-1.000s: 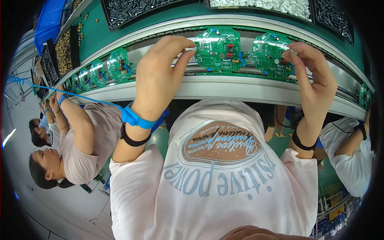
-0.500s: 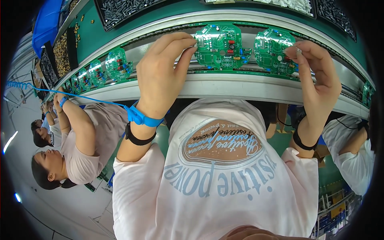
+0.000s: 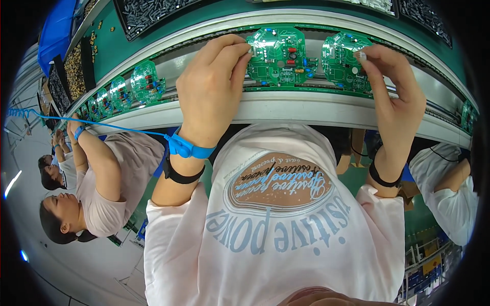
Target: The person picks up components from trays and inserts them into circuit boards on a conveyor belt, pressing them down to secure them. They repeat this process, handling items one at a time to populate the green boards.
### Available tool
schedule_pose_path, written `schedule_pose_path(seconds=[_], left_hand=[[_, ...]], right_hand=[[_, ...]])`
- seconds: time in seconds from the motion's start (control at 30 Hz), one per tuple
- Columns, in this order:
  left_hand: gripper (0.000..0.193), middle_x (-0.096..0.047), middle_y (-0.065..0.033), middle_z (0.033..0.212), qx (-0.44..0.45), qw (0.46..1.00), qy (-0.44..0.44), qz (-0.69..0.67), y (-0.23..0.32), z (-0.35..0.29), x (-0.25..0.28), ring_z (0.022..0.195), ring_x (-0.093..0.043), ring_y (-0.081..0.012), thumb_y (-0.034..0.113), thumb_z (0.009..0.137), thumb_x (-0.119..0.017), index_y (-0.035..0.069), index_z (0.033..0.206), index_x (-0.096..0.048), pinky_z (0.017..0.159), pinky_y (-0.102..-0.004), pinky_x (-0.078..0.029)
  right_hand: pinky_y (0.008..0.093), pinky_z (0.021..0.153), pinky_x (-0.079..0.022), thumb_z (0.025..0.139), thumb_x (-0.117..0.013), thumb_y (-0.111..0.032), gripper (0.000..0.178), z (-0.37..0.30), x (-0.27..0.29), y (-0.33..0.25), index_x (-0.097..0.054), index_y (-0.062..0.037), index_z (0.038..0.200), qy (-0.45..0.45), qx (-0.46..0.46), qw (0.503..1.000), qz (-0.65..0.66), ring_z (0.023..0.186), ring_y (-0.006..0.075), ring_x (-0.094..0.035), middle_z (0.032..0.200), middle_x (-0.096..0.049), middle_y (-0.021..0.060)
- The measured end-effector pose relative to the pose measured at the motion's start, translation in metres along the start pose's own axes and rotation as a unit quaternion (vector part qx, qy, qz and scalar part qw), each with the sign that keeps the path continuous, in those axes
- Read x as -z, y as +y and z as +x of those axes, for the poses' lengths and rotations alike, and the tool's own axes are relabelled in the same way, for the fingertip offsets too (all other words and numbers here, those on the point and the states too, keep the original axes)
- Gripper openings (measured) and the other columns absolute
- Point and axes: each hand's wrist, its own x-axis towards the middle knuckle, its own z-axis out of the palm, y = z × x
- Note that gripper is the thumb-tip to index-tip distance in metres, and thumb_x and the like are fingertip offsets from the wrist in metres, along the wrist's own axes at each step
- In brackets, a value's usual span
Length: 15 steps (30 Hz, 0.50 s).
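My left hand (image 3: pixel 212 84) is closed in a pinch at the left edge of a green circuit board (image 3: pixel 278 69) carrying red, blue and tan components. A small whitish part, mostly hidden, shows at those fingertips. Over a second green circuit board (image 3: pixel 337 66), just to the right, my right hand (image 3: pixel 398 84) pinches a small white component (image 3: pixel 362 55). Its fingertips cover part of that board's right side. A blue wrist strap (image 3: pixel 190 147) with a coiled cord is on my left wrist.
Both boards ride on a conveyor with a pale front rail (image 3: pixel 301 108). More circuit boards (image 3: pixel 146 82) line it to the left. Beyond are a black tray of dark parts (image 3: pixel 153 15) and a tray of white parts (image 3: pixel 375 4). Co-workers (image 3: pixel 104 168) sit on either side.
My right hand has moved left and slightly away from me, bringing the white component further over the second board. My left hand stays at the first board's edge. The whole view has shifted slightly.
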Motion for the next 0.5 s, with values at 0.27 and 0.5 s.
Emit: schedule_pose_path(seconds=[0.27, 0.5], left_hand=[[0.01, -0.073, -0.0021, 0.103, -0.012, 0.999, -0.015, 0.035, 0.006, 0.002, 0.003, 0.084, -0.071, -0.0267, 0.009, 0.087, -0.076, 0.009, 0.097, -0.073, 0.071, -0.0364, -0.057], [0.009, -0.073, -0.0017, 0.105, -0.01, 0.999, -0.009, 0.041, 0.01, 0.001, -0.002, 0.083, -0.071, -0.0268, 0.01, 0.088, -0.075, 0.009, 0.097, -0.073, 0.071, -0.0364, -0.056]], right_hand=[[0.0288, 0.077, -0.054, 0.088, -0.072, 0.006, 0.021, 0.006, -0.003, -0.002, -0.07, -0.0009, 0.108, -0.048, 0.06, 0.994, -0.082, 0.089, 0.0212, -0.07, 0.103, -0.073, 0.0094], [0.0326, 0.077, -0.055, 0.087, -0.073, 0.003, 0.019, 0.004, -0.012, 0.006, -0.07, -0.0023, 0.106, -0.073, 0.07, 0.985, -0.137, 0.091, 0.0266, -0.068, 0.11, -0.07, 0.008]])
